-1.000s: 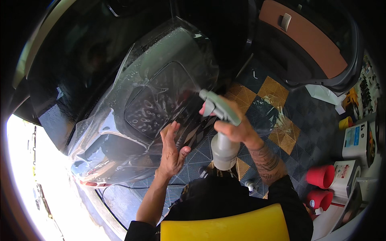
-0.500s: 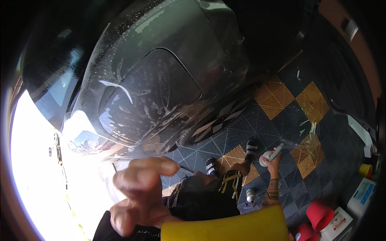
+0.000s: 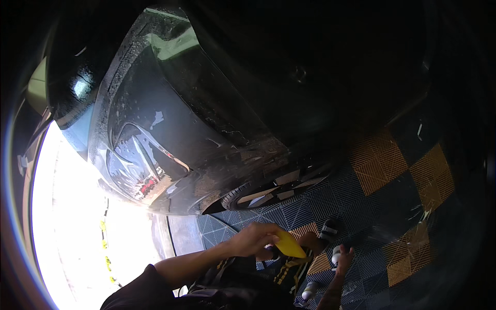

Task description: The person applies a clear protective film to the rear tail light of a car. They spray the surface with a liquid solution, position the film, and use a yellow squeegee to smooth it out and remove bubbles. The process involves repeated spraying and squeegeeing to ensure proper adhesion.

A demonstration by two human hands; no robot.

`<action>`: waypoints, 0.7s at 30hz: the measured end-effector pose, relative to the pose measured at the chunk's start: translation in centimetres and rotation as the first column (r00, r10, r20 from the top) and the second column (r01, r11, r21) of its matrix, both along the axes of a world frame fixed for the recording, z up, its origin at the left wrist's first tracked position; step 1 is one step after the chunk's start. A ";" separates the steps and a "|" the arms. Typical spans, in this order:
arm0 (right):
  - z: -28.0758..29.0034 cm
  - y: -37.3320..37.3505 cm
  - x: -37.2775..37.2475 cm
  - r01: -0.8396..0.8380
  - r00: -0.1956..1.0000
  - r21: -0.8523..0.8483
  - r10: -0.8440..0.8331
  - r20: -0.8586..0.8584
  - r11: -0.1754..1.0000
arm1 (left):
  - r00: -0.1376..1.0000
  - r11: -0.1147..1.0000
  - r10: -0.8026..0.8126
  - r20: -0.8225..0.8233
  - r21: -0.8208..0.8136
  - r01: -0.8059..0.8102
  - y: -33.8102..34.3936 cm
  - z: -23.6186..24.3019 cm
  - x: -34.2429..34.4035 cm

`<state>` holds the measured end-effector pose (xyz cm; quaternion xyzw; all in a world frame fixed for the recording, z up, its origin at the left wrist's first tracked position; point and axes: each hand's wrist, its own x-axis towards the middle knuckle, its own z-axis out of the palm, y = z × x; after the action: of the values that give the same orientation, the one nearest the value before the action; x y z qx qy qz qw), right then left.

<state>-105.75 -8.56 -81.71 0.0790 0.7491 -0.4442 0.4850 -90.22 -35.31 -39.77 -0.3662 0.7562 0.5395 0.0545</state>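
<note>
My left hand reaches across in front of my body, its fingers closed round a flat yellow squeegee card that points down and to the right. Lower right, my right hand is wrapped round a white and grey bottle, partly hidden by the fingers. Both hands are apart from the dark car, whose glossy side fills the upper middle. Water droplets dot its upper edge, and its curved panel reflects bright light.
The car's wheel sits below the panel. A second bottle is on the floor by my legs. My sandalled foot stands on ribbed grey and orange floor tiles. Thin clear scraps lie on the right. Strong daylight enters from the left.
My left hand and the yellow card have moved down, away from the camera. My right hand has dropped lower with the bottle. The view has shifted, and the red buckets are out of sight.
</note>
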 end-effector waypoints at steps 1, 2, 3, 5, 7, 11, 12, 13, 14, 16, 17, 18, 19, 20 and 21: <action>11.9 -4.1 -0.7 0.126 0.977 -0.358 -0.052 0.209 0.925 | 0.998 0.996 0.034 0.058 0.077 -0.039 0.6 0.9 0.8; 20.0 -7.4 -1.4 0.218 0.896 -0.748 0.175 0.408 0.627 | 0.999 0.996 0.026 0.026 0.087 -0.028 0.6 1.4 0.9; 27.7 -10.8 -1.6 0.309 0.772 -0.874 0.438 0.461 0.375 | 1.000 0.995 0.017 0.008 0.095 -0.018 0.5 1.9 0.6; 35.3 -14.0 -0.7 0.102 0.722 -0.972 0.656 0.219 0.212 | 0.997 0.999 0.025 -0.080 0.050 -0.021 0.5 4.7 -0.1; 44.2 -17.4 -1.0 -0.013 0.702 -0.943 0.674 0.229 0.334 | 0.983 0.995 0.069 -0.170 -0.058 -0.080 -0.7 8.8 -0.2; 51.6 -21.3 -1.4 0.187 0.577 -0.936 0.738 0.350 0.298 | 0.872 0.933 -0.059 -0.485 -0.339 -0.125 -4.0 18.1 0.7; 55.6 -22.7 -0.9 0.258 0.540 -0.929 0.758 0.366 0.265 | 0.877 0.789 -0.106 -0.469 -0.576 -0.213 -5.6 20.9 2.2; 55.9 -23.7 -1.6 0.287 0.548 -0.938 0.770 0.327 0.195 | 0.888 0.577 -0.147 -0.436 -0.767 -0.281 -7.5 23.9 4.1; 56.9 -24.9 -2.4 0.208 0.629 -0.973 0.749 0.208 0.095 | 0.881 0.403 -0.046 -0.471 -0.816 -0.415 -9.9 26.5 6.7; 59.7 -27.8 -3.6 -0.069 0.820 -0.997 0.571 -0.039 0.031 | 0.818 0.032 0.203 -0.538 -0.832 -0.554 -14.5 30.4 12.8; 61.3 -29.8 -4.2 -0.240 0.861 -0.968 0.475 -0.179 0.070 | 0.855 -0.072 0.322 -0.407 -0.911 -0.407 -16.5 32.1 16.0; 62.9 -32.2 -4.4 -0.410 0.877 -0.888 0.356 -0.322 0.207 | 0.853 0.074 0.453 -0.259 -0.943 -0.326 -18.4 33.2 19.0; 64.1 -34.9 -4.7 -0.553 0.833 -0.753 0.239 -0.499 0.357 | 0.851 0.319 0.524 -0.009 -0.925 -0.206 -19.9 34.5 21.3; 65.4 -37.5 -4.8 -0.625 0.751 -0.591 0.189 -0.632 0.509 | 0.822 0.518 0.532 0.202 -0.846 -0.127 -21.1 35.7 22.4; 66.8 -40.2 -3.9 -0.660 0.684 -0.456 0.226 -0.693 0.597 | 0.803 0.610 0.492 0.336 -0.791 -0.043 -22.2 36.0 24.8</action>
<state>-109.69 -48.75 -14.88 -0.4390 0.6350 -0.5427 0.3309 -65.37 -57.51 -3.77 -0.6005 0.7973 0.0579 0.0167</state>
